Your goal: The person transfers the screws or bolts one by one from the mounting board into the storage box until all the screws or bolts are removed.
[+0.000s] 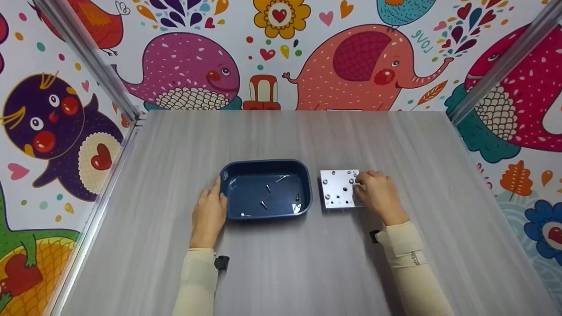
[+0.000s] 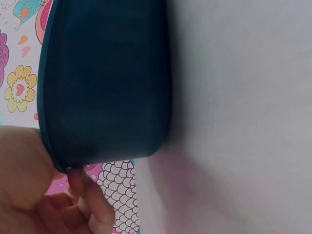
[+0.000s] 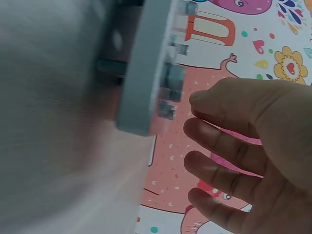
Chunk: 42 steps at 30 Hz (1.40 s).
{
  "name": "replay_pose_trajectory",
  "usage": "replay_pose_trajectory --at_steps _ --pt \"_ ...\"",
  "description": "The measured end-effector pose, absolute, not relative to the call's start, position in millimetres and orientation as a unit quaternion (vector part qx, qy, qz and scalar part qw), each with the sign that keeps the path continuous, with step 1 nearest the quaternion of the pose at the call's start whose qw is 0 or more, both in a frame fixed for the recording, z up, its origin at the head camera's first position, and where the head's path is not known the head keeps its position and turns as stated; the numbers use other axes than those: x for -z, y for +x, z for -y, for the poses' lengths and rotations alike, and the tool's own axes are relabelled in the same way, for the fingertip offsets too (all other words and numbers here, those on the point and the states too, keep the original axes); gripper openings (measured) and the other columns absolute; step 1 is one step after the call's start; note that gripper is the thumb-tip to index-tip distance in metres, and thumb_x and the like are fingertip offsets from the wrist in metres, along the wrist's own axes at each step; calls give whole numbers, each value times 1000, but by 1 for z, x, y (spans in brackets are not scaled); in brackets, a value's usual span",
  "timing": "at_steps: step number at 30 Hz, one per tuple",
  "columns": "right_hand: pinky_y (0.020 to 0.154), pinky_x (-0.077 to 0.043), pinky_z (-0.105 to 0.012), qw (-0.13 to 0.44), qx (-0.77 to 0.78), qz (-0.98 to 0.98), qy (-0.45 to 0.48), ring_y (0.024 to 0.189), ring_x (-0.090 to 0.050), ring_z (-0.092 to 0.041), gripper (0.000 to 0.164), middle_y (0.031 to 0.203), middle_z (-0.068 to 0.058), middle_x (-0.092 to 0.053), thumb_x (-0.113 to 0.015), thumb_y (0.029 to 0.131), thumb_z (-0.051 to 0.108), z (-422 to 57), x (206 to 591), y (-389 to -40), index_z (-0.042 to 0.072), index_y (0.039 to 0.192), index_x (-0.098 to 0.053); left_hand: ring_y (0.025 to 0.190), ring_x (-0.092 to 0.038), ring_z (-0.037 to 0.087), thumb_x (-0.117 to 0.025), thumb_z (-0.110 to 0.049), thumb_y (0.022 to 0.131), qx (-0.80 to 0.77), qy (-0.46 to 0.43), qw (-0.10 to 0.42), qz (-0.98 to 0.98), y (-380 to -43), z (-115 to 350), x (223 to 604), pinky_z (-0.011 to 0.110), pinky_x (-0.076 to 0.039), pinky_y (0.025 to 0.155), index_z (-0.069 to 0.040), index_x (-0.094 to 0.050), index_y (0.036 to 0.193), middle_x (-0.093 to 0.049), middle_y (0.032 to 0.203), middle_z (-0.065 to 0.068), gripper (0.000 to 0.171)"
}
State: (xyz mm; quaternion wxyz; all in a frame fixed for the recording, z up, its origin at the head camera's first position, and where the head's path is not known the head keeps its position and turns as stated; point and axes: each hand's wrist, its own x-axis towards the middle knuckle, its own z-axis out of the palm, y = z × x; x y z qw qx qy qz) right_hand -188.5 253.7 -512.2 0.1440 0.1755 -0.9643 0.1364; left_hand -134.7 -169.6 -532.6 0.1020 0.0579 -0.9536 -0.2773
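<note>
A dark blue tray (image 1: 265, 216) lies on the table with several small screws (image 1: 264, 205) scattered on its floor. My left hand (image 1: 207, 217) grips the rim at its left end; the left wrist view shows the fingers (image 2: 92, 195) curled at the rim's corner. To the right stands a silver metal plate (image 1: 336, 193) with holes and several bolts, raised on legs in the right wrist view. My right hand (image 1: 380, 195) is over its right edge. In the right wrist view its fingers (image 3: 209, 168) are loosely bent beside the bolt heads (image 3: 174, 80), with nothing seen between them.
The grey wood-grain table (image 1: 281, 267) carries the tray and plate side by side. Metal rails (image 1: 90, 57) border it at left and right, and a wall printed with cartoon animals (image 1: 351, 66) rises behind. A narrow gap separates tray and plate.
</note>
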Motion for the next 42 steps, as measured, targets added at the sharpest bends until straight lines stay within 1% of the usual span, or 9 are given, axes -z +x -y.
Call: replay_pose_trajectory --at_steps 6,12,17,21,24,30,36,42 --pt "60 -49 -52 142 -127 965 179 69 -61 -35 5 77 -11 -66 -77 79 1 -255 519 -190 2 83 -74 70 -57 36 -54 -10 101 281 61 93 953 -134 170 532 54 -49 64 -5 -44 151 -60 99 24 51" --pt "63 -50 -48 135 -154 964 170 69 -61 -33 5 75 -12 -65 -74 77 -3 -253 521 -190 0 80 -72 70 -56 36 -54 -11 101 282 63 92 953 -135 170 532 53 -49 64 -5 -45 151 -60 99 24 50" --pt "64 -50 -47 108 -183 966 148 71 -60 -30 7 78 -11 -63 -74 78 -1 -253 522 -189 0 83 -71 72 -58 37 -54 -11 101 280 64 88 954 -135 169 533 54 -49 65 -5 -44 151 -60 100 24 51" --pt "64 -50 -46 90 -201 966 135 71 -59 -28 8 80 -11 -63 -75 80 1 -253 518 -189 -1 86 -70 70 -57 36 -54 -10 101 279 59 98 954 -135 170 533 54 -49 63 -4 -45 150 -60 97 24 51" --pt "65 -51 -46 97 -209 964 135 71 -60 -29 9 80 -12 -63 -74 80 2 -252 514 -190 -2 86 -69 69 -56 35 -55 -9 100 279 57 105 953 -134 170 533 53 -49 62 -4 -46 150 -59 95 23 50" --pt "63 -50 -46 122 -214 958 148 70 -59 -30 9 80 -12 -63 -73 76 1 -250 505 -189 -1 84 -68 68 -55 33 -55 -9 101 286 54 107 951 -134 170 534 52 -50 62 -3 -45 150 -59 96 23 50" --pt "62 -50 -48 128 -206 958 150 71 -58 -29 10 80 -10 -62 -73 77 2 -246 497 -186 1 85 -68 70 -57 35 -56 -9 100 284 51 112 951 -134 170 534 53 -50 64 -3 -46 149 -60 96 23 50" --pt "62 -49 -43 147 -215 951 169 71 -58 -25 8 81 -8 -63 -75 78 2 -233 491 -183 3 84 -69 68 -57 36 -57 -8 99 280 51 120 951 -133 170 534 54 -49 62 -3 -48 148 -59 94 24 50"
